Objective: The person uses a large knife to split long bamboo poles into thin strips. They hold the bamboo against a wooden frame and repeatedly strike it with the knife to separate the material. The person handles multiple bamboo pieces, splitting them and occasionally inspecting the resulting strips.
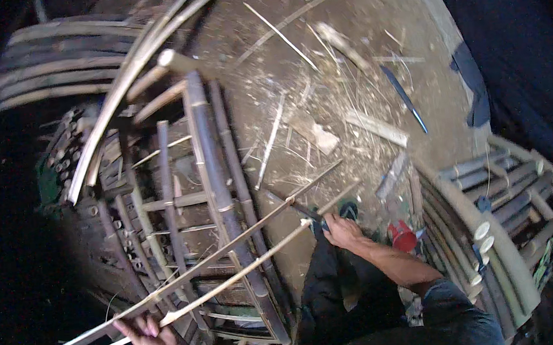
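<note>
Two long bamboo strips run diagonally from the lower left toward the middle, a darker strip (230, 245) above a paler strip (239, 274). They come together at their left ends and spread apart to the right. My left hand (152, 341), at the lower left, is closed on the strips. Near the centre, my right hand (344, 232) is closed around the handle of a knife, which the fingers mostly hide. The dark knife blade (298, 205) points up and left, crossing close to the strips' right parts; whether it touches them I cannot tell.
A bamboo frame (213, 158) stands under the strips, with pale split lengths (119, 101) leaning across its far end. Shavings and wood pieces (378, 127) litter the floor, beside a dark blade (405, 99). A red container (402, 235) and bamboo poles (490, 285) are at right.
</note>
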{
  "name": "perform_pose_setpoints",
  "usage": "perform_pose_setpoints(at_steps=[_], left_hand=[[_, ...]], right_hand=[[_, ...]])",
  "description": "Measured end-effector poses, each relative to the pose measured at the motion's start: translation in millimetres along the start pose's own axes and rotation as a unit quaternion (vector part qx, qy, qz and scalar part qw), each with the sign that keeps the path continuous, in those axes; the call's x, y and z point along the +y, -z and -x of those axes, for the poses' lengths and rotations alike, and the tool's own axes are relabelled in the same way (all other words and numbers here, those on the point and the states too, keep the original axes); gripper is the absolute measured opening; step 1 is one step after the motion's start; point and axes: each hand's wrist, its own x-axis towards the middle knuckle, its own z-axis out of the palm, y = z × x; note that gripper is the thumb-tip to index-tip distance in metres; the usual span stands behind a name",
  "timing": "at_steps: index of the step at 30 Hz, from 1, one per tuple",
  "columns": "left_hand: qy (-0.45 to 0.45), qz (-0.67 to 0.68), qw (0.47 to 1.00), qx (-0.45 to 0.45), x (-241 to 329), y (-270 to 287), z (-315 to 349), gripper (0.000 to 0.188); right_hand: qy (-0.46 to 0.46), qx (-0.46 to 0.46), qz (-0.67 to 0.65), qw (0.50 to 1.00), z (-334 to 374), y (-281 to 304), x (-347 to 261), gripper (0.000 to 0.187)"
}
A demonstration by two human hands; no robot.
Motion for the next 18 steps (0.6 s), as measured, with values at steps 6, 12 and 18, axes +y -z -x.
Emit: perform_pose_setpoints(at_steps=[6, 12, 18], left_hand=[[-0.023, 0.115, 0.985, 0.129, 181.4, 157.1, -28.1, 0.037], [-0.042, 0.159, 0.874, 0.457, 104.8, 344.3, 1.2, 0.035], [-0.017, 0.275, 0.809, 0.520, -13.0, 488.9, -28.3, 0.041]], right_hand=[[-0.149, -0.006, 0.175, 0.973, 34.3, 96.2, 49.6, 0.024], [-0.218, 0.281, 0.101, 0.929, 103.7, 199.1, 77.6, 0.045], [-0.327, 0.163, -0.091, 0.926, 108.1, 201.9, 4.0, 0.018]])
